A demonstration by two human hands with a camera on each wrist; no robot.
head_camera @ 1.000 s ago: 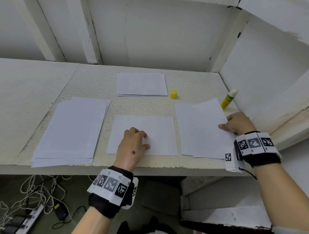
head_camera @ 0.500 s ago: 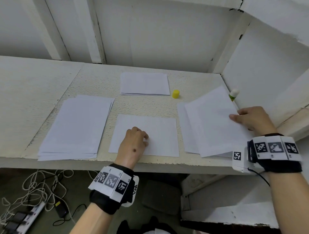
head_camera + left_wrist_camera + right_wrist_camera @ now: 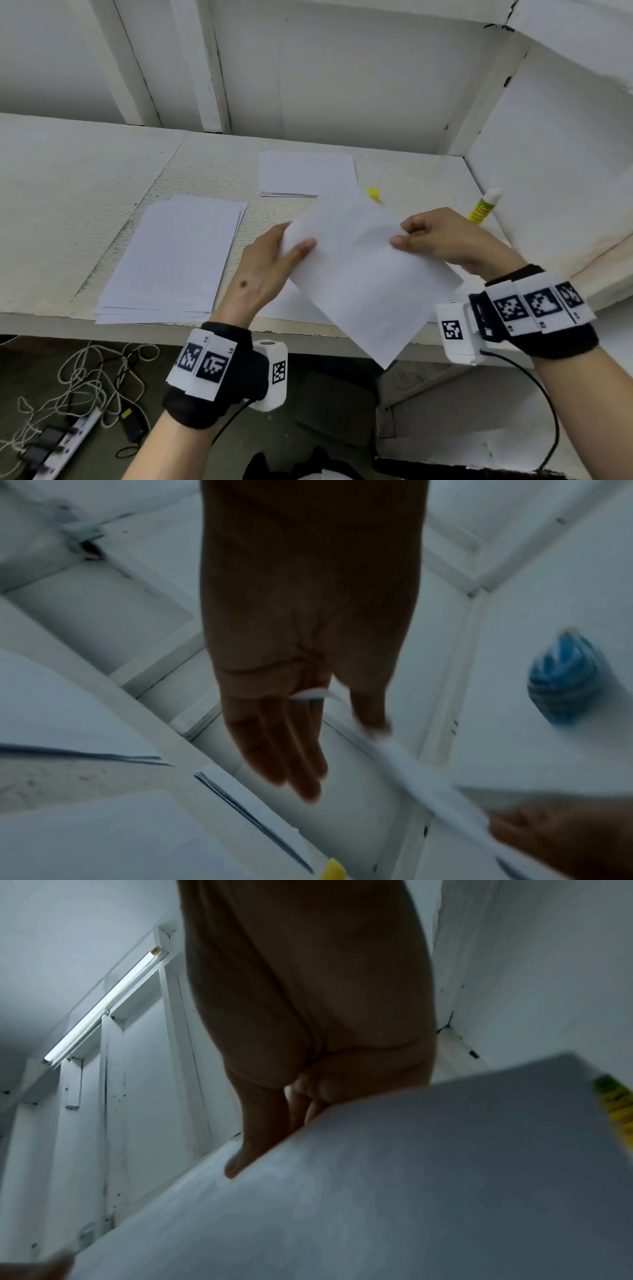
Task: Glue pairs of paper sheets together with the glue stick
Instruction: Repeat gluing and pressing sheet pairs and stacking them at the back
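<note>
White sheet (image 3: pixel 359 274) held tilted in the air over the tabletop (image 3: pixel 85 192) front edge; its near corner overhangs. Left hand (image 3: pixel 270 270) pinches its left edge, right hand (image 3: pixel 442 240) its right edge. Stack (image 3: pixel 171 260) left, small stack (image 3: pixel 305 173) behind. Glue stick (image 3: pixel 484 207) by right wall. Right wrist view shows the sheet's underside; left wrist view, its edge.

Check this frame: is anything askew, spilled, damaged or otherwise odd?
Only minor: the glue stick lies uncapped by the right wall, its yellow cap apart near the far stack. The sheet both hands hold is tilted, undamaged.
</note>
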